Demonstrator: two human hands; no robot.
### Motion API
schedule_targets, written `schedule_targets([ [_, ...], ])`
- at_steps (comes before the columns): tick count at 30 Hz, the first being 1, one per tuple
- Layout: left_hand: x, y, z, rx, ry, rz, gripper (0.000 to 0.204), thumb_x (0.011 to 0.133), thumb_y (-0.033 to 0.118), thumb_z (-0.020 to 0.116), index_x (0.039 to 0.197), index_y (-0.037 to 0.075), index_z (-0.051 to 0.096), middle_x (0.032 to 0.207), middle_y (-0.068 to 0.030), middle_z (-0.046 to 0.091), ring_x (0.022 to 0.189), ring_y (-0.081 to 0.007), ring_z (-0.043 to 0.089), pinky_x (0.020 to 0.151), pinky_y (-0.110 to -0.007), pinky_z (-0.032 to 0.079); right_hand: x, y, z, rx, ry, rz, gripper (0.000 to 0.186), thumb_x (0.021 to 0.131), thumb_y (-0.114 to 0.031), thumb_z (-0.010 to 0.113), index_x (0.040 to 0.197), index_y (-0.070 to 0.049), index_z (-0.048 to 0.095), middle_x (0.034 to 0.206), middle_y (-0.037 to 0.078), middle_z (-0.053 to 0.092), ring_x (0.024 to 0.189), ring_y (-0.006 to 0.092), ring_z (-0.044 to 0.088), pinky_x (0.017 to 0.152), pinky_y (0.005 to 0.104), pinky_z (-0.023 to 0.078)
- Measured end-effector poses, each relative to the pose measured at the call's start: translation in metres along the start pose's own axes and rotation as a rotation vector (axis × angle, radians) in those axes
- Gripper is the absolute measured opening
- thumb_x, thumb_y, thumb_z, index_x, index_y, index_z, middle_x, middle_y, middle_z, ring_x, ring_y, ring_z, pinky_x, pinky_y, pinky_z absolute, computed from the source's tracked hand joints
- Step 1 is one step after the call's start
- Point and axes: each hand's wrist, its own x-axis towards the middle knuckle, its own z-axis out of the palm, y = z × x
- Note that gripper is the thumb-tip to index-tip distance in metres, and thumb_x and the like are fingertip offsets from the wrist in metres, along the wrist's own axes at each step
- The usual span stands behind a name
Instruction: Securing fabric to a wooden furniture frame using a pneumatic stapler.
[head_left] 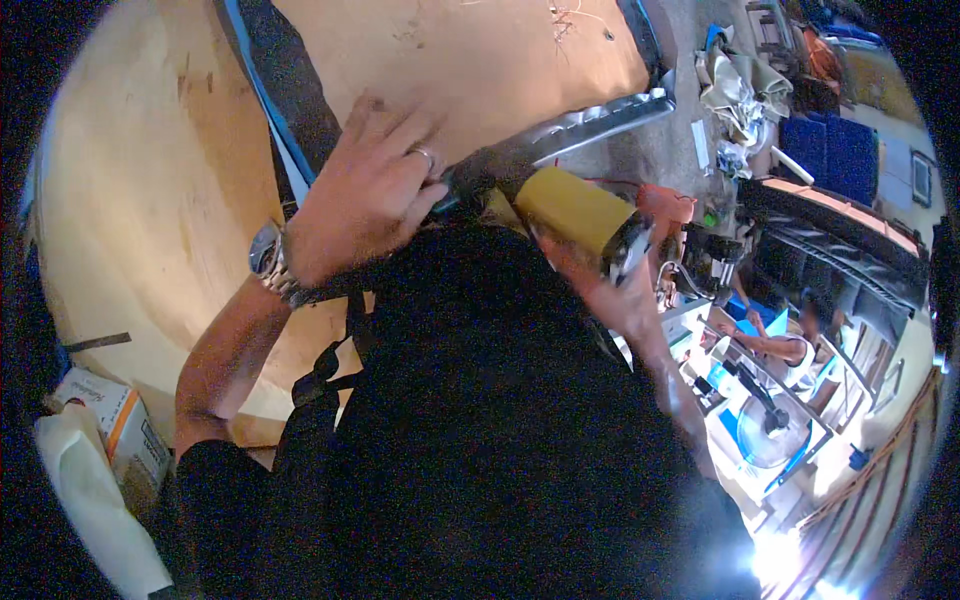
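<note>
Currently both hands steady a yellow-bodied power tool (575,208) against the large plywood panel (150,180).
Left hand (365,195) clasps its dark front, right hand (600,285) grips the body; next move likely needs steady pressure.

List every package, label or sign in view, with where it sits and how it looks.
Cardboard carton: lower left beside the wooden panel, boxy, white and tan with an orange stripe; print too small to tell.
White bag: just below the carton, soft, plain.
No signs or screens can be made out.
</note>
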Motion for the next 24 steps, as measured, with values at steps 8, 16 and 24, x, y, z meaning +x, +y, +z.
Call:
schedule_targets([
  [8,-0.033,-0.006,-0.005,-0.004,0.058,0.035,0.015,0.081,0.022,0.066,0.082,0.008,0.060,0.146,-0.0073,0.038,0.140,-0.0336,0.024,0.111,-0.060,0.012,-0.005,0.003,0.003,0.111,0.057,-0.036,0.033,0.079,-0.011,0.072,0.109,0.000,0.062,0.108,0.010,0.067,0.098,0.0190,0.065,0.085,0.0320,0.051],
  [16,-0.034,-0.019,0.014,-0.030,0.192,0.082,0.012,0.085,0.019,0.061,0.084,0.007,0.059,0.138,-0.0067,0.049,0.136,-0.0293,0.033,0.112,-0.057,0.015,-0.011,-0.016,0.013,0.045,0.031,0.048,0.034,0.079,-0.010,0.073,0.109,0.000,0.062,0.107,0.010,0.067,0.100,0.0186,0.064,0.088,0.0318,0.050],
  [24,-0.039,-0.016,0.014,-0.069,0.226,-0.007,0.019,0.087,0.023,0.059,0.097,0.008,0.061,0.141,-0.0041,0.046,0.137,-0.0295,0.031,0.112,-0.057,0.014,-0.006,-0.020,0.026,-0.049,-0.018,-0.046,0.036,0.079,-0.012,0.073,0.110,0.000,0.061,0.106,0.011,0.067,0.097,0.0188,0.065,0.086,0.0312,0.050],
])
